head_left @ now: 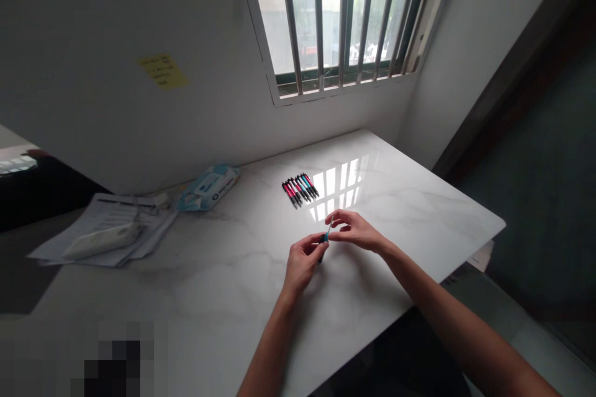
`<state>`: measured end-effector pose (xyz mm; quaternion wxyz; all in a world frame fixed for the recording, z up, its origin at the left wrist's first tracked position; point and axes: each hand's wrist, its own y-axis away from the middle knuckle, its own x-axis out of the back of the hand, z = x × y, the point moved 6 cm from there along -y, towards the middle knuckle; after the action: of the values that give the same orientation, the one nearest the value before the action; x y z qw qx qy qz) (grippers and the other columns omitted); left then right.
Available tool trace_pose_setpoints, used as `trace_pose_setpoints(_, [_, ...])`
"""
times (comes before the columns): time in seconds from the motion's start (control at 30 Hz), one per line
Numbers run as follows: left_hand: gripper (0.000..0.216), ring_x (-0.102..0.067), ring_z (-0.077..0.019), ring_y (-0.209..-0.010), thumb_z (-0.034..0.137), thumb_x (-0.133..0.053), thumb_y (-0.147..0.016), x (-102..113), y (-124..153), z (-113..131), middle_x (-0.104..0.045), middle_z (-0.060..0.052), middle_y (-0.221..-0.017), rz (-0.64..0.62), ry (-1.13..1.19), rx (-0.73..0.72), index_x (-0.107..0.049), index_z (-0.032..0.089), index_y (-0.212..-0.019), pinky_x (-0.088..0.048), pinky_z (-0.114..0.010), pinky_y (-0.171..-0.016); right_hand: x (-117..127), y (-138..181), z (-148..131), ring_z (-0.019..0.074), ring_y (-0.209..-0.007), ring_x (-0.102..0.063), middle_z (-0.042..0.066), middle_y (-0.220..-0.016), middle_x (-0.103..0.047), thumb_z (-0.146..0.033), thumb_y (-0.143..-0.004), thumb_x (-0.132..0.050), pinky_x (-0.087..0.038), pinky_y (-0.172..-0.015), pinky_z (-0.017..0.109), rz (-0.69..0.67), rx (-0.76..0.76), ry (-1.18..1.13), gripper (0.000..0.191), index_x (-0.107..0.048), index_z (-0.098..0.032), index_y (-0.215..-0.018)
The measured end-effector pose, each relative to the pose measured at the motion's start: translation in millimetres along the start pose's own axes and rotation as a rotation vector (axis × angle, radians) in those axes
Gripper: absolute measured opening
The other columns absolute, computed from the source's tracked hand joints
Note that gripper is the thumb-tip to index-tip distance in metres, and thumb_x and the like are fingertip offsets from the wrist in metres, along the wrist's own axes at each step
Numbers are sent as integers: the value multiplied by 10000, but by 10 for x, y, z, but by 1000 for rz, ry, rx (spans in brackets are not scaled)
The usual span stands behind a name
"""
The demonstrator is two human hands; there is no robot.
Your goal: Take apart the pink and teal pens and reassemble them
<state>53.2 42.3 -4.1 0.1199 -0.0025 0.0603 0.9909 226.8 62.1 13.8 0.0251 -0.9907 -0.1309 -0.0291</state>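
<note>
Over the middle of the marble-patterned table, my left hand point(304, 262) is closed, thumb and fingers pinching the barrel of a blue and black pen point(326, 237). A thin, light-coloured pen refill point(331, 224) stands up out of the barrel's top. My right hand point(356, 231) meets it from the right, its fingertips closed about the refill and its thumb close to the blue part. The exact fingertip contact is too small to make out. Beyond both hands, a row of several red, white and blue pens point(300, 190) with black grips lies side by side.
On the left, a pack of wipes point(209, 187) lies by the wall, near loose papers point(105, 223) with a white case point(103, 240) on top. A yellow note point(162, 71) sticks to the wall. The table point(428, 198) ends in a corner at right, below a barred window point(344, 25).
</note>
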Motion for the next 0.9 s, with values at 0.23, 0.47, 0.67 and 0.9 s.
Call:
trace_pose_setpoints(0.23, [458, -695, -201, -745, 503, -866, -745, -15, 12, 33, -805, -89, -867, -23, -14, -36, -840, 154, -1042, -508, -276, -706, -118, 57, -88, 243, -1108, -667, 43, -1150, -726, -323, -788, -819, -497, -928, 383, -1, 42, 146, 161, -741, -241, -902])
trace_pose_setpoints(0.47, [407, -705, -204, -782, 446, -830, -793, -13, 10, 33, -797, -80, -905, -26, -89, -63, -826, 173, -1095, -520, -280, -724, -50, -11, -98, 276, -1150, -675, 75, -1157, -744, -403, -766, -857, -507, -964, 405, 39, 69, -3, 230, -744, -224, -856])
trace_pose_setpoints(0.67, [280, -706, -205, -856, 370, -766, -845, 203, 27, 212, -784, -63, -985, 176, -315, -225, -802, 230, -1085, -537, -325, -850, 520, -248, -297, 258, -1137, -705, 52, -1108, -761, -554, -815, -793, -560, -964, 395, 316, 107, -383, 397, -701, -277, -1084])
trace_pose_setpoints(0.9, [176, -699, -244, -952, 289, -674, -893, 570, 45, 357, -786, -49, -1055, 414, -667, -413, -810, 275, -1005, -525, -368, -917, 559, -674, -119, 204, -858, -734, 66, -1016, -794, -383, -775, -822, -589, -808, 343, 172, 130, 63, 297, -804, -211, -1016])
